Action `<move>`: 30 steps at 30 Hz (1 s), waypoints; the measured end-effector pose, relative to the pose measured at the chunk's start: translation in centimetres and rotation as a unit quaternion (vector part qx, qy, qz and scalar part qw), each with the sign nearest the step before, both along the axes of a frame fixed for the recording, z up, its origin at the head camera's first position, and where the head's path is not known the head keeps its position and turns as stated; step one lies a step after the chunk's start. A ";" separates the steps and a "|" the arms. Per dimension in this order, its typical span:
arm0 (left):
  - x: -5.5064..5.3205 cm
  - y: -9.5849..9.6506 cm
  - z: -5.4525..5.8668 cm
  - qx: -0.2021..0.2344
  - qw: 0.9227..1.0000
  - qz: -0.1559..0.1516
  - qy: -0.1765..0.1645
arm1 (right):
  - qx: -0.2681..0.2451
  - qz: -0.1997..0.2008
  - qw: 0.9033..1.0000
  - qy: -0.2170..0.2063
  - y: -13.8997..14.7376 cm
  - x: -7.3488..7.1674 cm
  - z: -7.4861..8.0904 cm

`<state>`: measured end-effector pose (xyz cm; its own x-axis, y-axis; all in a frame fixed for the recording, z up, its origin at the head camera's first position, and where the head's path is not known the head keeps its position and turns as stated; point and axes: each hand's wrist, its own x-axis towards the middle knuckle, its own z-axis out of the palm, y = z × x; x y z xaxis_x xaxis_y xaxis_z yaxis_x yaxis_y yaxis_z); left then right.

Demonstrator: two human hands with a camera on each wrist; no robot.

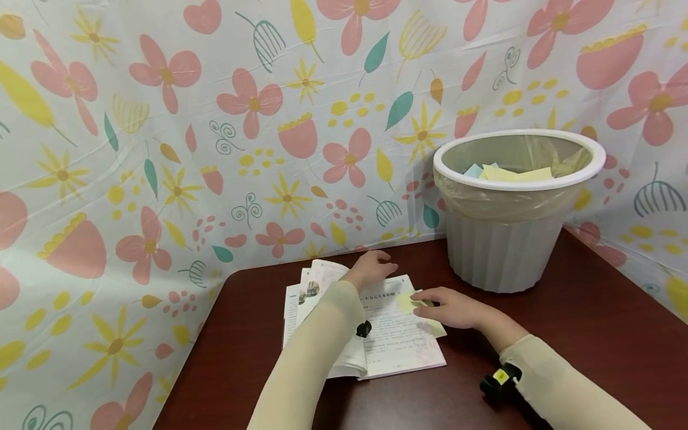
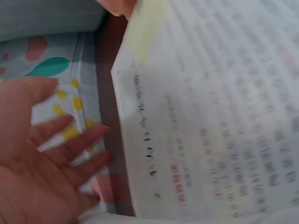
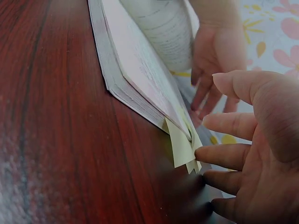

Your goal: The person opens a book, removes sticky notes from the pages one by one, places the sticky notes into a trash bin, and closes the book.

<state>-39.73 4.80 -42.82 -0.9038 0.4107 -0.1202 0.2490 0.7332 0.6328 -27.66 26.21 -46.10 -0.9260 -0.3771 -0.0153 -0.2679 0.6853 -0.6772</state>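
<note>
An open book [image 1: 398,355] lies on the table, its left pages lifted and curving. Pale yellow sticky notes [image 3: 180,145] stick out past its right edge. My right hand [image 1: 454,307] is at that edge, fingers extended beside the notes. In the right wrist view the fingertips [image 3: 203,153] meet the notes, while the thumb stands apart. Above the top of the book is my left hand [image 1: 371,269], its wrist crossing the pages. The left wrist view shows that hand [image 2: 51,172] with spread, loosely bent fingers and nothing in them, beside the printed page [image 2: 201,121].
A grey waste bin [image 1: 500,239] with a clear liner stands at the back right of the dark red table [image 1: 231,358]. Yellow and blue papers [image 1: 516,174] lie inside it. A flower-patterned curtain [image 1: 161,149] hangs along the table's back edge.
</note>
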 end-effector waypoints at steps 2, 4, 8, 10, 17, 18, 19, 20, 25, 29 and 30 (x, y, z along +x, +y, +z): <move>0.0 -0.1 -0.3 0.030 0.999 -0.026 0.002 | 0.000 0.000 1.000 -0.002 -0.1 0.0 0.0; 0.0 -0.2 -0.5 0.050 0.997 -0.053 0.004 | 0.000 0.003 1.000 -0.002 0.0 -0.1 0.0; 0.2 -0.5 -0.4 0.027 0.995 -0.098 0.021 | -0.005 0.002 1.000 -0.005 0.1 -0.2 -0.1; 0.4 -0.7 -0.3 0.000 0.993 -0.112 0.022 | -0.005 0.004 1.000 -0.003 0.2 -0.3 -0.1; 1.1 -0.8 -0.3 -0.078 0.985 -0.153 0.020 | -0.015 0.012 1.000 -0.007 0.4 -0.3 0.1; 1.2 -0.8 -0.4 -0.088 0.983 -0.159 0.023 | -0.018 0.014 1.000 -0.007 0.5 -0.3 0.1; 1.3 -0.8 -0.4 -0.096 0.981 -0.164 0.025 | -0.022 0.015 1.000 -0.007 0.5 -0.4 0.2; 1.4 -0.8 -0.5 -0.105 0.980 -0.168 0.027 | -0.025 0.018 1.000 -0.006 0.6 -0.4 0.2; 1.8 -0.7 -0.6 -0.132 0.975 -0.176 0.021 | -0.026 0.007 1.000 0.001 1.1 -0.6 0.3; 2.2 -0.7 -0.3 -0.146 0.972 -0.185 0.015 | -0.020 -0.006 1.000 0.009 1.5 -0.9 0.3; 2.4 -0.7 -0.2 -0.152 0.971 -0.184 0.014 | -0.021 -0.009 1.000 0.009 1.5 -1.0 0.3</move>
